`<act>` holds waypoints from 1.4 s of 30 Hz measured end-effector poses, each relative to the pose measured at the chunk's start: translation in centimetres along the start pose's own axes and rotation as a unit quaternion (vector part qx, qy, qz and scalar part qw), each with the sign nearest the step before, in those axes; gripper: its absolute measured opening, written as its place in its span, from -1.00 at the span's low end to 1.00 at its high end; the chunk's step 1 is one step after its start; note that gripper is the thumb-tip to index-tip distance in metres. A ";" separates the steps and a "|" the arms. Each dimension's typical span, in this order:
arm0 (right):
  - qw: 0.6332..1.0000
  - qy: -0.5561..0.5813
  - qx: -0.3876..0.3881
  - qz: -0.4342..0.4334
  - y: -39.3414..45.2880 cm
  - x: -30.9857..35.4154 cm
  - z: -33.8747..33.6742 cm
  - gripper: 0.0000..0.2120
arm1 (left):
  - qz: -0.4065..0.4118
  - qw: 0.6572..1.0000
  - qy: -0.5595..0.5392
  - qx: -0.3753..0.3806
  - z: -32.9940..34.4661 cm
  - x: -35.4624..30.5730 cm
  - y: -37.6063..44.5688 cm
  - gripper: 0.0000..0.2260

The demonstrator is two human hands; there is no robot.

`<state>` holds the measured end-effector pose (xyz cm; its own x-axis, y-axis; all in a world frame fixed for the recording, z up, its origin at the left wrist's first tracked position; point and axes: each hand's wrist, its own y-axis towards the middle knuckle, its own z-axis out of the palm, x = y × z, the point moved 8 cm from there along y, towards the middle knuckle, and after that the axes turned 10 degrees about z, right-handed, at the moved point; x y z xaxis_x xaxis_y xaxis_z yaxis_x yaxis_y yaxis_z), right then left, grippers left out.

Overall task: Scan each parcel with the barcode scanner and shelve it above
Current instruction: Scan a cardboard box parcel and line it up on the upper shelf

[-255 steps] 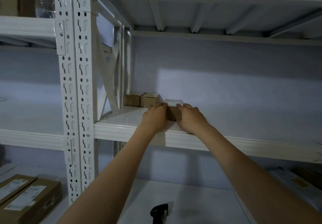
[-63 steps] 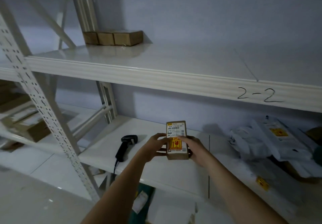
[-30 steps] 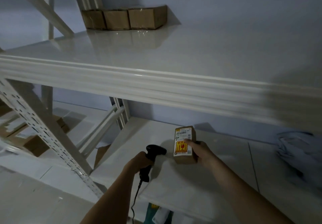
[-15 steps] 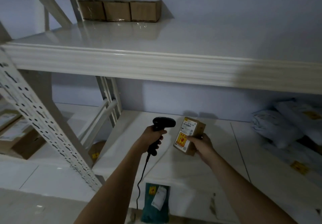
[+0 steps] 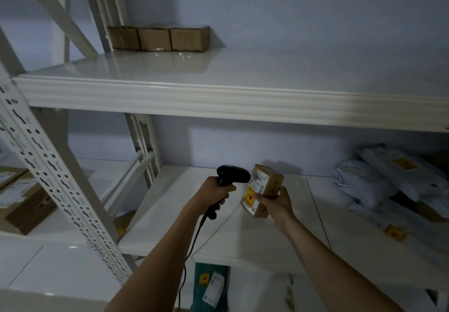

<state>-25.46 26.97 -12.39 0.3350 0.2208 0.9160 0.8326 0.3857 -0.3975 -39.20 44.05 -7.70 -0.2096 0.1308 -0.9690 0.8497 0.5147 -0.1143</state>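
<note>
My left hand (image 5: 213, 194) grips the handle of a black barcode scanner (image 5: 232, 178), its head pointing right at a small brown parcel (image 5: 266, 185). My right hand (image 5: 275, 201) holds that parcel tilted above the lower shelf (image 5: 175, 214), its white label and yellow sticker facing the scanner. The scanner's head almost touches the label. Three brown boxes (image 5: 158, 38) stand in a row at the back left of the upper shelf (image 5: 218, 102).
Several white mailer bags (image 5: 388, 183) lie piled on the right of the lower shelf. A perforated white upright (image 5: 56, 183) slants at the left, with cardboard boxes (image 5: 17, 197) behind it. The scanner's cable (image 5: 187, 258) hangs over the shelf edge. A green packet (image 5: 210, 287) lies below.
My left hand has brought the scanner closer to the parcel. My right hand has raised and tilted the parcel further toward the scanner head.
</note>
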 end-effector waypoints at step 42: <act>0.985 0.055 0.096 0.131 -1.9 -2.8 -0.7 -0.70 | -0.224 0.959 0.151 -0.088 -2.7 10.5 -3.0 -0.64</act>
<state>-27.70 24.97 -14.12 0.5825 0.2411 0.7763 0.6152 0.4934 -0.6149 -45.29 46.18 -16.97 -0.6883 0.0893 -0.7199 0.5522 0.7081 -0.4401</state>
